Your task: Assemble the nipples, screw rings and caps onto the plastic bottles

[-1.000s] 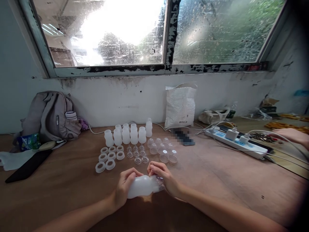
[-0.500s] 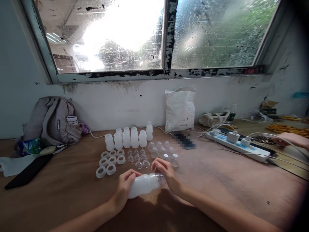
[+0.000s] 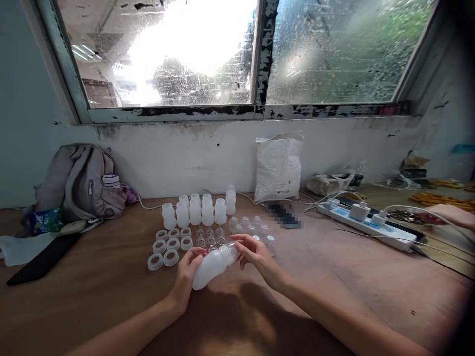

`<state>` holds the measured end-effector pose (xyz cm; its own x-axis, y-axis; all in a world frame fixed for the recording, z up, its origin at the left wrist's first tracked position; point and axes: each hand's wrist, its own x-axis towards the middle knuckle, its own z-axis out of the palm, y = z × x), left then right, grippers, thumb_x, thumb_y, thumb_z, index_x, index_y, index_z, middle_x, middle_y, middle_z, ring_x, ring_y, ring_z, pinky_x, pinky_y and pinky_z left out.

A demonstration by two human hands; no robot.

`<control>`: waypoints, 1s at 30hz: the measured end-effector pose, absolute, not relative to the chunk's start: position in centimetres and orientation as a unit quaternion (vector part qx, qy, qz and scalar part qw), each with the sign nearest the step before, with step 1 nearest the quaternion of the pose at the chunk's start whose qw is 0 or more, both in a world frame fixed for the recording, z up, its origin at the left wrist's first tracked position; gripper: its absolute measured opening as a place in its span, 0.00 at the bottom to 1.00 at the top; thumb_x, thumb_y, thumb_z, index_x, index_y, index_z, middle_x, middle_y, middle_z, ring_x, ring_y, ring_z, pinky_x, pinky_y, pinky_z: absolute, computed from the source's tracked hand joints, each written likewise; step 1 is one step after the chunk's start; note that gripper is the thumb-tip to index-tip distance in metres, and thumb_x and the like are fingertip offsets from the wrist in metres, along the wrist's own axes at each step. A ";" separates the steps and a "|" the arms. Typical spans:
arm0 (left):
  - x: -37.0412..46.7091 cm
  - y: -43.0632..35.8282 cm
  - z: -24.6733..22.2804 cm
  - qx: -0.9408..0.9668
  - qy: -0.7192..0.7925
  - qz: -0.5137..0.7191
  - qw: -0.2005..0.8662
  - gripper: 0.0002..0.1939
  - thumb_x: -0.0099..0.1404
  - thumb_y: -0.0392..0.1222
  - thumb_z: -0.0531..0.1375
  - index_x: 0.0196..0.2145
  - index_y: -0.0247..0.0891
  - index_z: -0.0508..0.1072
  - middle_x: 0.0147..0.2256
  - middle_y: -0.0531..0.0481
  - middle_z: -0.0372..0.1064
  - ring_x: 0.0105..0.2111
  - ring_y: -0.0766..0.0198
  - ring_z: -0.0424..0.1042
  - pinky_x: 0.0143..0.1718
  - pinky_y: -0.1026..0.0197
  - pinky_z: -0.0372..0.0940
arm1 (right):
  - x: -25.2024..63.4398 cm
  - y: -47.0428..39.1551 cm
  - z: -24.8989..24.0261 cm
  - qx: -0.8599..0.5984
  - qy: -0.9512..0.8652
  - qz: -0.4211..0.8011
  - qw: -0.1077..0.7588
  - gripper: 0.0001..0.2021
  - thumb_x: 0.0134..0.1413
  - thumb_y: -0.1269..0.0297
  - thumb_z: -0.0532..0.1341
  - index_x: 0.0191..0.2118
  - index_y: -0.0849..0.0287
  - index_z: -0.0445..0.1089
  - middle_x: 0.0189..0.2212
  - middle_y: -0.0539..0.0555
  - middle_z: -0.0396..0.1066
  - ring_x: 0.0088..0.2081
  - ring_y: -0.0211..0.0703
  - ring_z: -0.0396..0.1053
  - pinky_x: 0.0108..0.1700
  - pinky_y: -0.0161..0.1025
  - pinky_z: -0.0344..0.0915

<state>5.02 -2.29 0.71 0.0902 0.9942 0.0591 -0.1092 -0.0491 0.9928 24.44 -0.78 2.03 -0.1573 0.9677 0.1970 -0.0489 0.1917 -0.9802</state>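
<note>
My left hand (image 3: 185, 277) is wrapped round the body of a frosted white baby bottle (image 3: 210, 269), held tilted above the table with its top up to the right. The fingers of my right hand (image 3: 256, 252) close on the clear cap (image 3: 229, 251) at that end. Behind it stand several frosted bottle bodies (image 3: 195, 211), and one capped bottle (image 3: 230, 200) is at the row's right end. Several collar rings (image 3: 172, 244) lie front left. Clear teats (image 3: 211, 241), partly hidden by the bottle, sit in the middle, and clear caps (image 3: 245, 225) stand to the right.
A backpack (image 3: 79, 183) leans on the wall at left, near a black flat case (image 3: 44, 259). At the back are a white padded bag (image 3: 279, 168) and a blurred-out dark object. A power strip (image 3: 367, 225) with cables lies right, beside another person's hand (image 3: 445, 215).
The bottle has risen slightly and tilted more steeply, its capped end moving up and left. My right hand has shifted from over the cap to gripping its end.
</note>
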 end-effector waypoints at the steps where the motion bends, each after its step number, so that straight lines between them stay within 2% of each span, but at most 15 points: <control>1: 5.0 -2.3 0.7 0.515 0.425 0.521 0.532 0.14 0.56 0.49 0.55 0.35 0.35 0.66 0.34 0.49 0.65 0.27 0.65 0.65 0.23 0.68 0.59 | 24.5 -0.8 2.3 -0.397 -0.575 0.491 0.520 0.17 0.46 0.54 0.61 0.38 0.62 0.68 0.28 0.53 0.65 0.26 0.36 0.62 0.22 0.32 0.64; 5: 5.2 -2.2 0.7 0.535 0.383 0.526 0.539 0.15 0.57 0.48 0.56 0.39 0.36 0.66 0.40 0.46 0.66 0.38 0.60 0.66 0.33 0.66 0.62 | 25.2 -1.1 3.8 -0.392 -0.598 0.432 0.549 0.15 0.47 0.56 0.61 0.39 0.61 0.69 0.31 0.54 0.67 0.26 0.34 0.62 0.27 0.33 0.64; 7: 5.2 -2.2 0.8 0.525 0.373 0.529 0.553 0.17 0.58 0.48 0.55 0.42 0.36 0.65 0.43 0.44 0.65 0.41 0.59 0.66 0.37 0.63 0.63 | 26.0 -0.8 5.2 -0.390 -0.616 0.391 0.562 0.14 0.48 0.57 0.61 0.40 0.60 0.69 0.32 0.54 0.68 0.26 0.35 0.63 0.28 0.34 0.65; 11: 5.0 -2.1 0.7 0.502 0.381 0.542 0.556 0.18 0.57 0.48 0.56 0.43 0.37 0.64 0.45 0.44 0.64 0.38 0.59 0.69 0.34 0.61 0.65 | 28.2 2.4 10.4 -0.372 -0.662 0.271 0.592 0.13 0.49 0.58 0.59 0.40 0.57 0.69 0.34 0.54 0.69 0.32 0.40 0.67 0.32 0.37 0.66; 15: 4.9 -1.9 0.4 0.515 0.390 0.527 0.552 0.13 0.56 0.45 0.56 0.37 0.36 0.66 0.39 0.46 0.65 0.33 0.62 0.69 0.28 0.64 0.64 | 29.2 8.5 16.3 -0.397 -0.678 0.078 0.614 0.14 0.50 0.61 0.58 0.43 0.60 0.67 0.36 0.54 0.69 0.35 0.40 0.67 0.37 0.39 0.66; 17: 4.9 -1.8 0.2 0.522 0.389 0.525 0.548 0.11 0.56 0.44 0.56 0.35 0.36 0.66 0.36 0.48 0.64 0.31 0.64 0.68 0.25 0.66 0.63 | 28.6 11.8 18.0 -0.451 -0.692 0.018 0.563 0.14 0.52 0.64 0.56 0.44 0.61 0.66 0.39 0.56 0.68 0.36 0.41 0.67 0.38 0.38 0.65; 19: 4.9 -1.8 0.2 0.528 0.385 0.528 0.542 0.09 0.55 0.43 0.56 0.32 0.36 0.65 0.33 0.50 0.63 0.28 0.66 0.67 0.23 0.68 0.61 | 27.4 14.6 18.3 -0.529 -0.711 -0.023 0.464 0.14 0.53 0.67 0.54 0.46 0.62 0.65 0.40 0.56 0.67 0.37 0.40 0.67 0.39 0.37 0.63; 25: 5.0 -1.8 0.0 0.542 0.374 0.527 0.537 0.04 0.55 0.39 0.55 0.28 0.36 0.65 0.26 0.53 0.61 0.24 0.69 0.64 0.21 0.69 0.58 | 23.8 19.5 14.6 -0.568 -0.751 -0.003 0.336 0.12 0.46 0.75 0.59 0.40 0.66 0.70 0.36 0.58 0.68 0.38 0.42 0.66 0.39 0.36 0.62; 27: 4.9 -1.8 -0.1 0.542 0.368 0.527 0.541 0.03 0.55 0.38 0.55 0.28 0.36 0.65 0.27 0.54 0.61 0.24 0.69 0.63 0.21 0.69 0.57 | 23.3 20.3 13.2 -0.572 -0.766 0.005 0.294 0.10 0.48 0.74 0.59 0.39 0.65 0.70 0.36 0.57 0.68 0.39 0.42 0.65 0.41 0.37 0.62; 30: 4.9 -1.7 -0.1 0.540 0.363 0.523 0.551 0.03 0.55 0.37 0.55 0.28 0.36 0.65 0.27 0.54 0.61 0.23 0.70 0.63 0.21 0.69 0.57 | 23.3 20.9 11.7 -0.575 -0.782 0.016 0.241 0.08 0.55 0.67 0.57 0.40 0.64 0.67 0.39 0.55 0.66 0.40 0.41 0.65 0.42 0.41 0.63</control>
